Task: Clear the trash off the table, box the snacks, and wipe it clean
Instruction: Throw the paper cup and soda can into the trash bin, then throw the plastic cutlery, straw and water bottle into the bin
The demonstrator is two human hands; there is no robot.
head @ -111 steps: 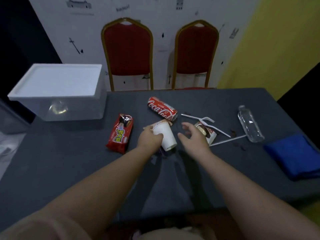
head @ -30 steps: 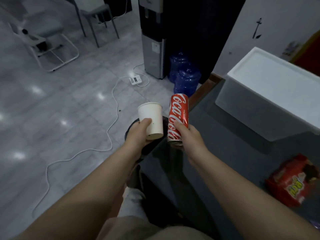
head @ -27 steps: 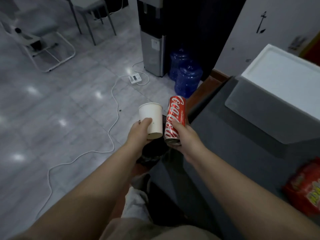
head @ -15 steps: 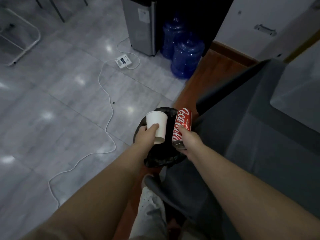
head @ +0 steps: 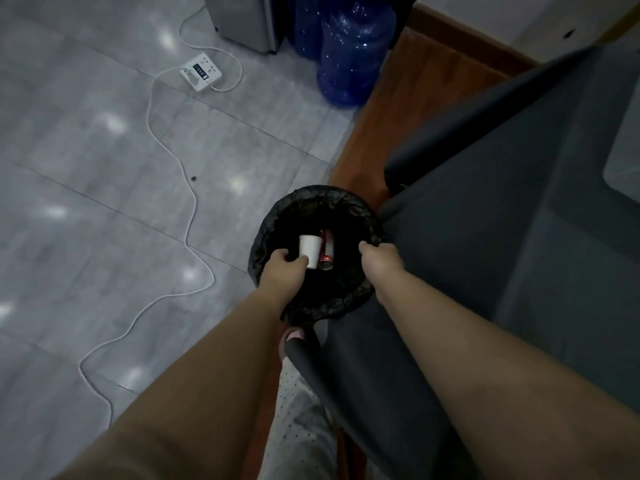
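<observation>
A white paper cup [head: 310, 250] and a red cola can [head: 326, 251] lie side by side deep inside the trash bin [head: 268, 233], which is lined with a black bag and stands on the floor at the table's corner. My left hand [head: 282, 270] hovers over the bin's near-left rim, fingers spread, with the cup just beyond its thumb and apart from it. Over the right rim, my right hand [head: 381, 259] is loosely curled and holds nothing. The grey-clothed table [head: 519, 244] fills the right side.
A corner of the white storage box [head: 625, 168] shows at the right edge. On the tiled floor lie a white power strip [head: 201, 71] and its long cable [head: 187, 216]. Blue water jugs [head: 356, 46] and a dispenser base [head: 242, 19] stand behind the bin.
Both hands carried the cup and the can from the table to the bin and let them go. The two now lie in the bin, and my view has tipped downward.
</observation>
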